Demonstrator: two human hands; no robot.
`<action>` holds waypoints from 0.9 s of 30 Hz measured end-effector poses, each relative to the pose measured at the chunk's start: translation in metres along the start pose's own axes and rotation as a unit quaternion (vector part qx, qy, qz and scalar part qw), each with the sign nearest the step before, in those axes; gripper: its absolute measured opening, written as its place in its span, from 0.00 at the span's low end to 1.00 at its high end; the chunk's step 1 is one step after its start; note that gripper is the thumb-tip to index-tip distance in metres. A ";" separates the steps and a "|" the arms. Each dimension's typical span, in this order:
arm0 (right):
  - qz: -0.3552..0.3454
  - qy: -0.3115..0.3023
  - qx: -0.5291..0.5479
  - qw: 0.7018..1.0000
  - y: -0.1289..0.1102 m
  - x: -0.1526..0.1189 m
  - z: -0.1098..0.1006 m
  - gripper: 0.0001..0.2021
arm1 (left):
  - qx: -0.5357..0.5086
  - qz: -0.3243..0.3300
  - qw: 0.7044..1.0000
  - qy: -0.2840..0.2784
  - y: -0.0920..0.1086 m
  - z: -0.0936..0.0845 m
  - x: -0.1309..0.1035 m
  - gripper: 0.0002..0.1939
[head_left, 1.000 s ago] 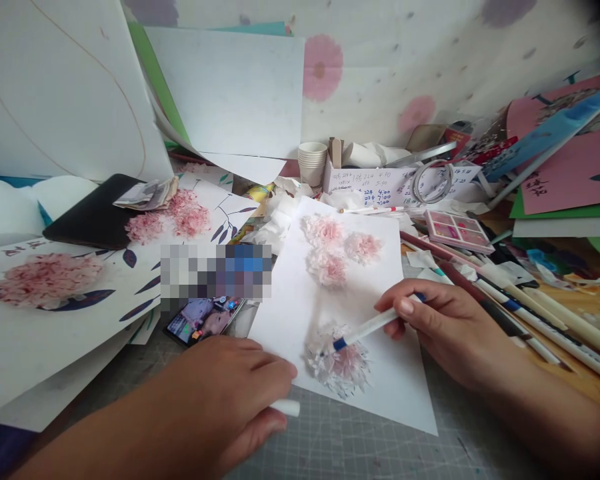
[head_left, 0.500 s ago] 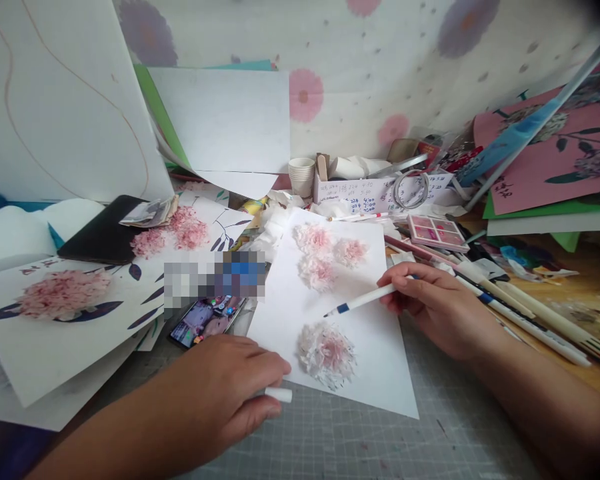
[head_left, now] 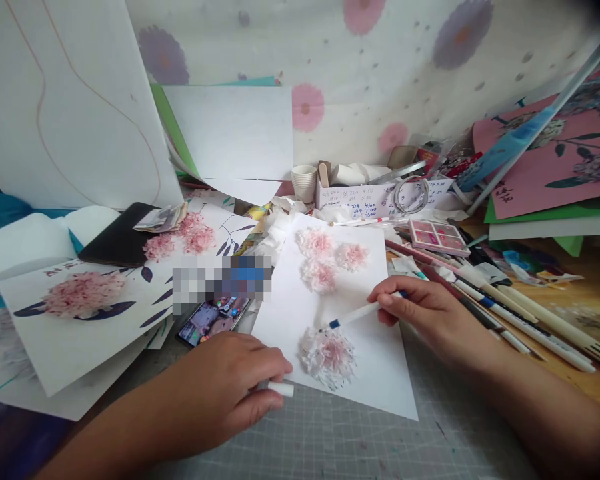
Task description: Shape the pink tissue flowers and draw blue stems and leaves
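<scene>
Between the fingers and thumb of my right hand [head_left: 420,313] is a white pen [head_left: 357,315] with a dark blue collar. Its tip points left, at the upper edge of a pale pink and white paper flower [head_left: 330,357]; whether they touch I cannot tell. That flower lies low on a white sheet [head_left: 385,373], with several smaller pink flowers [head_left: 319,275] higher up. My left hand [head_left: 250,380] is closed around a white pen cap [head_left: 281,389], whose end sticks out past the fingers. Its fingertips reach the sheet's lower left edge.
A phone [head_left: 213,320] lies beyond my left hand. Further left are finished-looking flower sheets [head_left: 150,287] and a black folder [head_left: 120,233]. Pens and brushes [head_left: 520,313] spread on the right, by a pink palette [head_left: 439,237]. Paper cups [head_left: 304,183] stand behind. A grey cutting mat [head_left: 350,440] lies underneath.
My right hand has moved slightly left and down, bringing the pen tip from bare paper to the top of the lower flower. My left hand has hardly moved. The camera view shifted slightly.
</scene>
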State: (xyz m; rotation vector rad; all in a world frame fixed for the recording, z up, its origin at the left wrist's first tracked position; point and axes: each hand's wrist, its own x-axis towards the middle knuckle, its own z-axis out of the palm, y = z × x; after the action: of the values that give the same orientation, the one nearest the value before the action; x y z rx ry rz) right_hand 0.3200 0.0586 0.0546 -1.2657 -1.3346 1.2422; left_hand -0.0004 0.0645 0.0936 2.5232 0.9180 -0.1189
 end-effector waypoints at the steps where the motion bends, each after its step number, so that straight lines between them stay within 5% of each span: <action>1: -0.006 0.014 0.003 1.000 0.000 0.000 -0.001 0.14 | 0.000 0.001 1.000 0.001 0.000 0.000 0.000 0.09; 7: -0.032 -0.015 -0.049 0.998 -0.002 0.001 -0.003 0.15 | -0.004 0.005 1.000 0.005 0.000 0.000 -0.001 0.11; 12: -0.048 0.044 -0.016 0.998 -0.002 -0.002 -0.003 0.15 | -0.004 0.006 1.000 0.004 0.000 0.000 -0.001 0.09; 17: -0.030 -0.035 -0.036 0.998 -0.007 -0.004 0.004 0.13 | -0.010 0.005 1.000 -0.009 0.000 -0.002 0.001 0.09; 21: -0.044 0.036 -0.015 0.998 -0.004 -0.002 0.001 0.15 | -0.006 0.002 1.000 -0.015 0.000 -0.002 0.001 0.09; 27: -0.025 -0.057 -0.055 0.997 -0.011 -0.003 0.014 0.11 | -0.009 0.005 1.000 -0.019 -0.001 -0.003 0.001 0.08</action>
State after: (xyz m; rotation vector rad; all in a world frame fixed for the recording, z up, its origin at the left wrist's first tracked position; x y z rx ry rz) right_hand 0.3050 0.0542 0.0641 -1.2449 -1.5259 1.2354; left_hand 0.0000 0.0668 0.0954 2.5005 0.8871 -0.1554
